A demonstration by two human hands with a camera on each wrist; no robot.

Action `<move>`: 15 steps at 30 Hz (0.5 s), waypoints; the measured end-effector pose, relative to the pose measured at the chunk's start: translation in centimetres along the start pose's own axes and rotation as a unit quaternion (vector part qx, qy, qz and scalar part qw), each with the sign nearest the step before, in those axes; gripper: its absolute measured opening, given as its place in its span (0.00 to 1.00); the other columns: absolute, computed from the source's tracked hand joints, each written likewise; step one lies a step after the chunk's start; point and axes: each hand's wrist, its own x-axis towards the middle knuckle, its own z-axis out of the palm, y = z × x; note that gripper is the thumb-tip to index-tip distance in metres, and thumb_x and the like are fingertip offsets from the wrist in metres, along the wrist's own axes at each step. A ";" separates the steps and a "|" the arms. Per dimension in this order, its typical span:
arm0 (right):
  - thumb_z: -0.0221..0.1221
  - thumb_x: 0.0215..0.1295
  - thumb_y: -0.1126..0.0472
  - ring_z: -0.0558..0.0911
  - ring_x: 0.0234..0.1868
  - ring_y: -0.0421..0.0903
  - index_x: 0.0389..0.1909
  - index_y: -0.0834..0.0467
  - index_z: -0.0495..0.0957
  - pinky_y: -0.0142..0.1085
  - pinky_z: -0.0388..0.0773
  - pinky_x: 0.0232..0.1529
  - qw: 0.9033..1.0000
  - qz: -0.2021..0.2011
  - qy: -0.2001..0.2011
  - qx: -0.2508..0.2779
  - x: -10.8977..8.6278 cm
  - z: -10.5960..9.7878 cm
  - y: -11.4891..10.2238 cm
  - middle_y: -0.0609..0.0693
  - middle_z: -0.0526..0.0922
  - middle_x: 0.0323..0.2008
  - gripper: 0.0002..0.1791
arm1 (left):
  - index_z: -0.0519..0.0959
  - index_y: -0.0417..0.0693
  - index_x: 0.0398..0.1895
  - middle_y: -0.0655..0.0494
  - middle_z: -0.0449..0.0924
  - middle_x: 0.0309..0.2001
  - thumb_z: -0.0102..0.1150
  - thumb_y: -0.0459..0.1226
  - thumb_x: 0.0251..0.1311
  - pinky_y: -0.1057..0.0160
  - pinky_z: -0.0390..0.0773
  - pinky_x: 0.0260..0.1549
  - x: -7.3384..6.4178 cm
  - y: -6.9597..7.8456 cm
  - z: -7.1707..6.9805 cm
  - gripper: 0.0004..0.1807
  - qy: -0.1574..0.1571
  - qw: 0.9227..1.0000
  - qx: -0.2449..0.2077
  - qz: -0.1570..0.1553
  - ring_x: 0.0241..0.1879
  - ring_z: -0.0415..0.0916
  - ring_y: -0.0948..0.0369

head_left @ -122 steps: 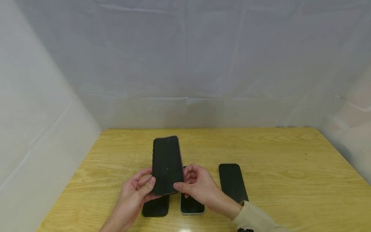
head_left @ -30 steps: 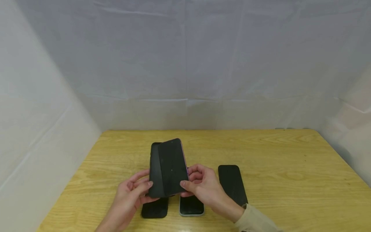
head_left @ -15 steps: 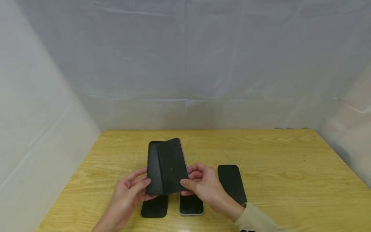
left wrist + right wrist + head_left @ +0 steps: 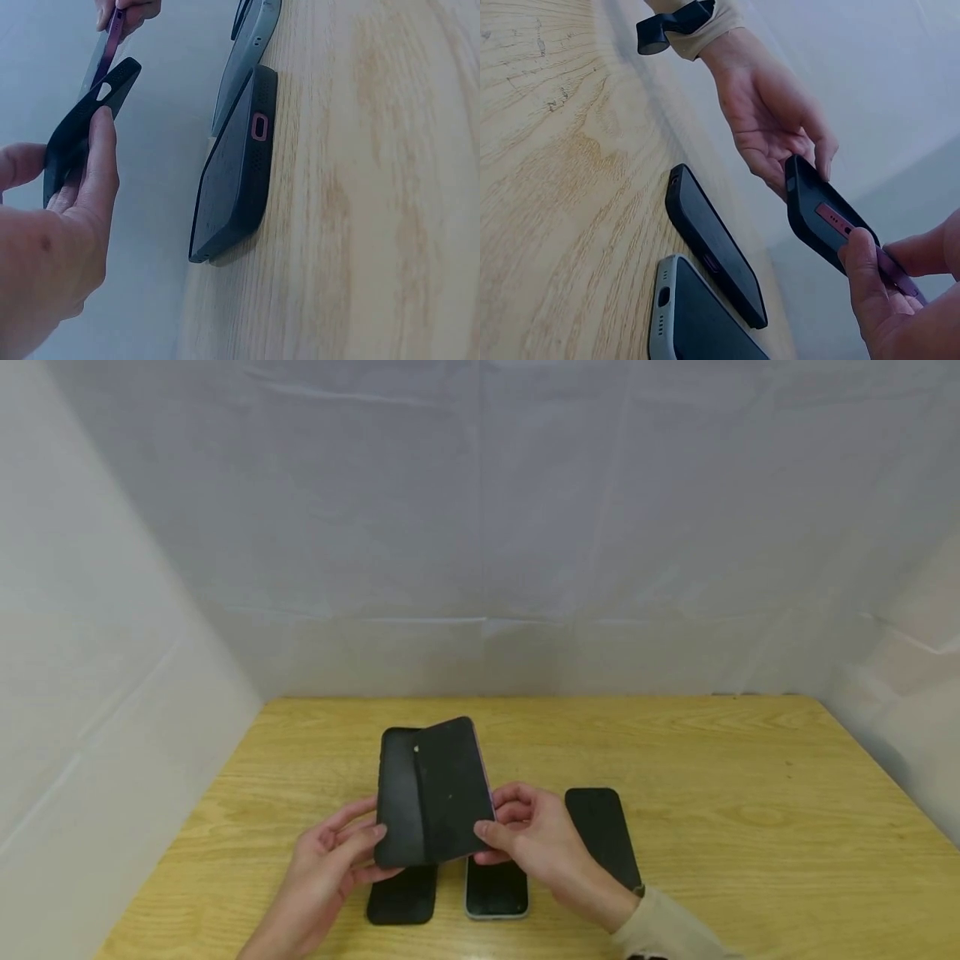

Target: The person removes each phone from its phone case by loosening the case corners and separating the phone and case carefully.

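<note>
Above the table, my left hand (image 4: 322,868) holds a black phone case (image 4: 399,802) by its left edge, thumb on the inner face and fingers behind. My right hand (image 4: 543,843) pinches a dark-screened phone (image 4: 453,793) with a purple edge at its lower right side. The phone lies tilted across the case, overlapping its right part, while the case's left inner face is bare. From the left wrist, the case (image 4: 71,142) shows a cutout in its end, with the purple phone edge (image 4: 112,37) beyond it. The right wrist view shows the phone's purple end (image 4: 892,270) angled out of the case (image 4: 802,214).
On the wooden table (image 4: 750,827) below the hands lie a black-cased phone (image 4: 402,897) and a phone with a pale case (image 4: 497,893). Another dark phone (image 4: 602,831) lies to the right, partly behind the right forearm. White sheeting (image 4: 480,527) rises at the back and sides.
Earlier the phone sat nearly flush over the case; it has since swung out to the right, baring the case's left inner face. Lately the gap has widened slightly and a small light spot shows.
</note>
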 end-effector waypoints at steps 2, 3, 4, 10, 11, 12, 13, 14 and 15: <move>0.66 0.64 0.72 0.85 0.27 0.43 0.50 0.68 0.73 0.43 0.90 0.36 1.000 0.001 0.006 -0.001 0.0 -0.1 0.0 0.48 0.76 0.27 0.17 | 0.66 0.37 0.73 0.57 0.89 0.47 0.59 0.32 0.70 0.50 0.89 0.45 0.0 -0.1 -0.1 0.29 0.001 1.000 -0.002 0.002 0.44 0.89 0.57; 0.66 0.64 0.72 0.85 0.27 0.43 0.50 0.68 0.73 0.43 0.90 0.36 1.000 0.001 0.009 -0.001 0.0 -0.2 0.0 0.48 0.76 0.26 0.17 | 0.66 0.37 0.73 0.58 0.89 0.47 0.58 0.31 0.70 0.50 0.89 0.45 0.0 -0.1 -0.1 0.29 0.001 1.000 -0.003 0.003 0.44 0.89 0.57; 0.66 0.65 0.72 0.85 0.27 0.43 0.50 0.68 0.73 0.43 0.90 0.36 1.000 0.001 0.011 0.000 0.1 -0.3 -0.1 0.48 0.76 0.26 0.16 | 0.66 0.37 0.73 0.58 0.89 0.47 0.58 0.31 0.70 0.50 0.89 0.44 0.0 -0.1 -0.1 0.29 0.001 1.000 -0.003 0.004 0.43 0.89 0.57; 0.65 0.65 0.72 0.84 0.27 0.43 0.53 0.69 0.73 0.43 0.90 0.38 1.000 0.002 0.018 0.009 0.1 -0.6 -0.2 0.48 0.76 0.26 0.17 | 0.68 0.38 0.71 0.58 0.89 0.46 0.59 0.30 0.69 0.49 0.89 0.43 -0.1 -0.3 -0.4 0.27 0.003 1.000 -0.006 0.012 0.43 0.89 0.56; 0.65 0.66 0.72 0.84 0.27 0.43 0.53 0.69 0.73 0.43 0.90 0.38 1.000 0.002 0.020 0.009 0.2 -0.7 -0.3 0.48 0.76 0.26 0.18 | 0.69 0.40 0.69 0.58 0.90 0.46 0.59 0.30 0.69 0.49 0.89 0.43 -0.1 -0.4 -0.4 0.26 0.002 1.000 -0.006 0.013 0.43 0.89 0.56; 0.65 0.66 0.72 0.84 0.27 0.43 0.54 0.69 0.73 0.43 0.90 0.38 1.000 0.001 0.023 0.007 0.2 -0.8 -0.3 0.48 0.76 0.26 0.18 | 0.71 0.41 0.68 0.58 0.90 0.46 0.59 0.30 0.68 0.49 0.89 0.43 -0.1 -0.4 -0.5 0.25 0.002 1.000 -0.007 0.013 0.43 0.89 0.56; 0.65 0.66 0.72 0.84 0.28 0.43 0.54 0.69 0.73 0.43 0.90 0.38 1.000 0.000 0.025 0.006 0.2 -0.9 -0.4 0.48 0.76 0.26 0.18 | 0.72 0.42 0.67 0.58 0.90 0.45 0.59 0.30 0.68 0.49 0.89 0.43 -0.1 -0.5 -0.5 0.24 0.001 1.000 -0.008 0.014 0.43 0.89 0.56; 0.65 0.66 0.72 0.84 0.28 0.43 0.55 0.69 0.73 0.43 0.90 0.38 1.000 0.001 0.029 0.005 0.2 -1.0 -0.4 0.48 0.76 0.26 0.19 | 0.73 0.43 0.66 0.58 0.90 0.45 0.59 0.30 0.68 0.49 0.89 0.43 -0.1 -0.6 -0.5 0.23 0.002 1.000 -0.010 0.014 0.43 0.89 0.55; 0.65 0.66 0.72 0.84 0.28 0.43 0.55 0.69 0.73 0.43 0.90 0.38 0.999 0.000 0.032 0.004 0.2 -1.1 -0.5 0.48 0.76 0.26 0.19 | 0.74 0.44 0.65 0.58 0.90 0.45 0.59 0.30 0.68 0.48 0.89 0.43 -0.1 -0.6 -0.6 0.22 0.003 1.000 -0.011 0.014 0.43 0.89 0.55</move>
